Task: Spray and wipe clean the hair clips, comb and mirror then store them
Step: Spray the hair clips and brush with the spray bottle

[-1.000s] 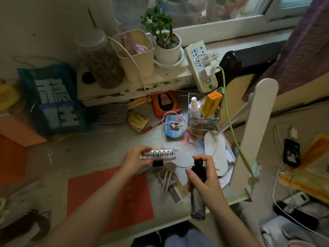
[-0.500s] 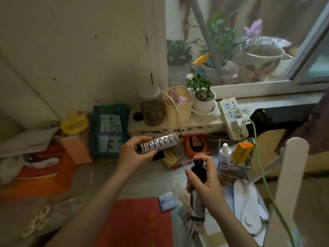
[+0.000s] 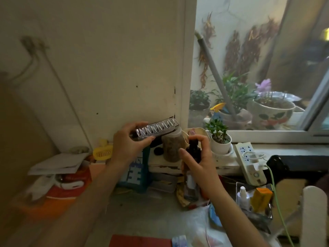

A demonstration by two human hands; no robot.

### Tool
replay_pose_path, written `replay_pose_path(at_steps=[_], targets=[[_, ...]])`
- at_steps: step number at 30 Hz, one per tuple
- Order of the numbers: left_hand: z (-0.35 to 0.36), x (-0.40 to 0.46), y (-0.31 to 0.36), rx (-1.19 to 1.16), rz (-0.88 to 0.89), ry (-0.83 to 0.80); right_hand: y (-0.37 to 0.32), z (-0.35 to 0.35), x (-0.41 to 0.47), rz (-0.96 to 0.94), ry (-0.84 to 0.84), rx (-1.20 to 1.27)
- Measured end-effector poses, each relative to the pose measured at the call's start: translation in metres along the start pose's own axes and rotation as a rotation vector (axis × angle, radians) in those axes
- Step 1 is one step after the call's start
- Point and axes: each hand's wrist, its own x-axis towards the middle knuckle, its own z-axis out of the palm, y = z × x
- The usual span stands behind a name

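My left hand (image 3: 127, 143) grips a long silver hair clip (image 3: 156, 130) with a row of looped teeth, held level in front of the wall at mid-frame. Just to its right, my right hand (image 3: 199, 158) holds a dark spray bottle (image 3: 191, 173) upright, fingers wrapped round its neck and a finger over the black nozzle, which sits a little below and right of the clip. The comb and mirror are not visible in this view.
A jar (image 3: 171, 148), a beige cup, a small potted plant (image 3: 220, 139) and a power strip (image 3: 248, 161) line the sill behind my hands. A clear organiser (image 3: 254, 198) with small bottles, a white lamp arm (image 3: 314, 216) and a green cable stand right. Boxes and papers pile left.
Both hands rose with the clip and the bottle, from over the desk to in front of the wall. The view tilted up, so the desk top dropped out of sight.
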Motion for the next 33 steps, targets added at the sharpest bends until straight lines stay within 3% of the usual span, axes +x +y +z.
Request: replay_pose_path(at_steps=[3,9,14,24,33], targets=[[-0.015,0.009,0.012,-0.011,0.053,0.044,-0.015,0.002,0.017,-0.095,0.019,-0.019],[-0.047,0.034,0.038,0.002,0.212,0.107,-0.049,0.002,0.053,-0.378,0.146,-0.377],[-0.071,0.055,0.061,-0.037,0.279,0.144,-0.089,0.004,0.075,-0.571,0.19,-0.495],[-0.084,0.069,0.095,-0.084,0.302,0.164,-0.139,0.021,0.092,-0.603,0.171,-0.579],[-0.085,0.061,0.102,-0.057,0.331,0.167,-0.142,0.014,0.084,-0.58,0.222,-0.524]])
